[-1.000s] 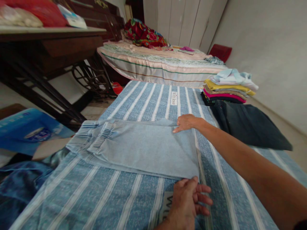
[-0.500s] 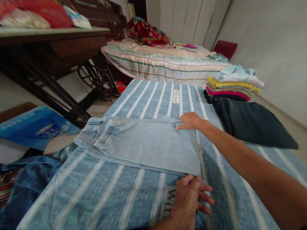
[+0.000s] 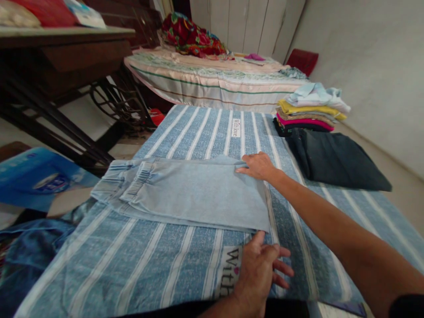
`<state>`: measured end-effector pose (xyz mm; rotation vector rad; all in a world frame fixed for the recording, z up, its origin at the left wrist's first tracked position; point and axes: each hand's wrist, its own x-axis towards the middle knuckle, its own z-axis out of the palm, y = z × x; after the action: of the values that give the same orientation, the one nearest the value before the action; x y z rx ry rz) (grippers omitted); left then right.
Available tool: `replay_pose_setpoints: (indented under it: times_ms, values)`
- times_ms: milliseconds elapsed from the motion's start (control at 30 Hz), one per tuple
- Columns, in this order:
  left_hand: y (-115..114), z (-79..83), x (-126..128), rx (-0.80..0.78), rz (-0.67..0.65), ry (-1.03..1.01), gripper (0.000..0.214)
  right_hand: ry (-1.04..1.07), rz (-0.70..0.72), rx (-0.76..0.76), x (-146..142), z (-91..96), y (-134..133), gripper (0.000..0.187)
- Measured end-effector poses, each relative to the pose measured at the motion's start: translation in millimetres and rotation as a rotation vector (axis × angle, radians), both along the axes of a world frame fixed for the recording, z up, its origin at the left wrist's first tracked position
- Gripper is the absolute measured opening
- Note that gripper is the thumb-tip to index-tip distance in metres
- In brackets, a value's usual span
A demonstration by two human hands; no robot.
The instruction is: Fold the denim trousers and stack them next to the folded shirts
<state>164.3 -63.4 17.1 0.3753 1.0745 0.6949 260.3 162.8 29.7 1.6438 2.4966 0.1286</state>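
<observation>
A pair of light blue jeans [image 3: 185,196] lies folded flat on a blue-and-white striped sheet [image 3: 139,260], waistband toward the left. My right hand [image 3: 256,165] rests on the far right corner of the fold, fingers closed in a pinch on the cloth. My left hand [image 3: 260,269] lies on the sheet just below the near right corner of the jeans, thumb touching the edge, fingers spread.
A folded dark garment [image 3: 334,161] lies to the right, with a stack of folded coloured clothes [image 3: 309,112] behind it. A bed with striped bedding [image 3: 212,81] stands beyond. A dark sewing table [image 3: 56,70] is at left, a blue bag [image 3: 36,176] and blue cloth [image 3: 29,251] below it.
The view shifted slightly. My left hand slid a little down off the jeans' near corner, fingers spreading. My right hand stays on the far corner.
</observation>
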Motion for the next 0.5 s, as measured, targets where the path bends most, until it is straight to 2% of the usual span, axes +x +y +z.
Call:
replay_pose_setpoints:
  times_ms: [133, 267, 333, 400, 500]
  values:
    - [0, -1.6, -3, -0.005, -0.033, -0.017, 0.08, 0.268, 0.048, 0.201, 16, -6.7, -48, 0.044]
    - [2, -0.2, -8, -0.008, -0.097, -0.026, 0.081, 0.551, 0.005, 0.389, 37, -19.7, -123, 0.044]
    - [4, 1.6, -11, 0.01, -0.128, -0.026, 0.077, 0.652, -0.055, 0.406, 43, -27.5, -161, 0.045]
    - [5, 3.0, -14, 0.041, -0.169, -0.032, 0.072, 0.684, -0.107, 0.346, 43, -36.5, -190, 0.049]
    - [7, 3.3, -19, 0.084, -0.224, 0.011, 0.073, 0.687, -0.176, 0.311, 34, -50.4, -213, 0.051]
